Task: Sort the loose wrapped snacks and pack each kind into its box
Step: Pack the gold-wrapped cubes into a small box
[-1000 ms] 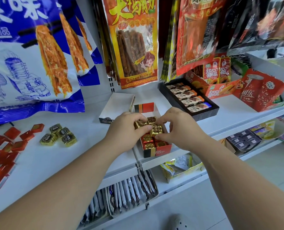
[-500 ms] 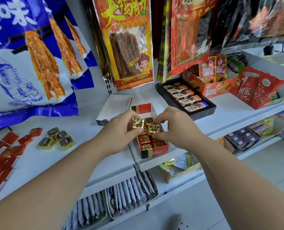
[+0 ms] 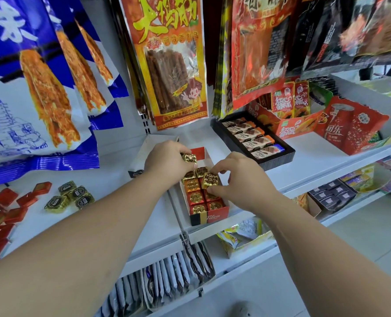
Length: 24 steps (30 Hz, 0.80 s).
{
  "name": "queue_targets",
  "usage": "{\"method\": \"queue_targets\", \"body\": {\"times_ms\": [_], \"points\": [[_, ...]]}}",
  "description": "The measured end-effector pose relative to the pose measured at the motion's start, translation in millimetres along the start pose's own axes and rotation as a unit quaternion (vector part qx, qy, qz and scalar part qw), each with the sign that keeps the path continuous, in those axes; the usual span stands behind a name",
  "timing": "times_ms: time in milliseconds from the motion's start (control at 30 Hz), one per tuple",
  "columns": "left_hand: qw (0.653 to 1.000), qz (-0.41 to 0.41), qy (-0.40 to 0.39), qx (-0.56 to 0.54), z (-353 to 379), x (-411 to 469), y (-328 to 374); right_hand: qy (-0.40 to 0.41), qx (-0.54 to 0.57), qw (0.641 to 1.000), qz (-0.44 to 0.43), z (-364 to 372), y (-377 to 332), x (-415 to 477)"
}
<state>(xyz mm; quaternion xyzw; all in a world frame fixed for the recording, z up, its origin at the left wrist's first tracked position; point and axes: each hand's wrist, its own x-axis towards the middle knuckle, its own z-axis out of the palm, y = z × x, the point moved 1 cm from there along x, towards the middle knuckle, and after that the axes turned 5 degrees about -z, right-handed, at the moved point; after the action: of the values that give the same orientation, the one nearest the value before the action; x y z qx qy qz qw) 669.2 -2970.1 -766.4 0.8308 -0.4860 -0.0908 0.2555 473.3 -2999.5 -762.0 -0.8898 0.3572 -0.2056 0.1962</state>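
Left hand (image 3: 167,162), right hand (image 3: 240,181) over box (image 3: 209,217)

Shelf (image 3: 315,154) holds 4 gold candies (image 3: 79,193), red candies (image 3: 5,196), red box (image 3: 215,217).

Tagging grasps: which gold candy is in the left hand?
The far gold candy, held by the left hand at the box's far end; the right hand's sits nearer.

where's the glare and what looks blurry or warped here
Head view: glare glints on the gold-foil candy pinched by the right hand and on the clear window of the hanging strip-snack bag. The same view shows wide-angle stretch toward the edges, and the top-right bags look smeared.
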Motion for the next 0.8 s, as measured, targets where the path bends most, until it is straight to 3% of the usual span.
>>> {"method": "queue_targets", "body": {"times_ms": [167, 300, 467, 533, 633, 800], "points": [[0.996, 0.018, -0.039, 0.078, -3.2, 6.7, -0.2, 0.014, 0.0, 1.0, -0.004, 0.7, 0.1, 3.0], [0.971, 0.072, -0.095, 0.208, -8.5, 14.0, 5.1, 0.001, -0.009, 1.0, -0.002, 2.1, 0.6, 3.1], [0.95, 0.092, -0.083, 0.286, -9.2, 13.5, 4.2, -0.006, -0.022, 1.0, -0.003, 2.6, -0.1, 4.6], [0.962, 0.094, -0.09, 0.242, -12.4, 9.8, 3.0, -0.005, -0.024, 1.0, -0.003, 3.8, -0.4, 6.4], [0.988, 0.066, -0.113, 0.081, -22.6, -3.8, -0.1, 0.003, -0.021, 1.0, 0.0, 5.7, -0.1, 9.8], [0.991, 0.018, -0.083, -0.101, -25.9, -40.2, -19.6, 0.031, -0.016, 0.999, -0.001, 7.1, -4.5, 27.2]]}}
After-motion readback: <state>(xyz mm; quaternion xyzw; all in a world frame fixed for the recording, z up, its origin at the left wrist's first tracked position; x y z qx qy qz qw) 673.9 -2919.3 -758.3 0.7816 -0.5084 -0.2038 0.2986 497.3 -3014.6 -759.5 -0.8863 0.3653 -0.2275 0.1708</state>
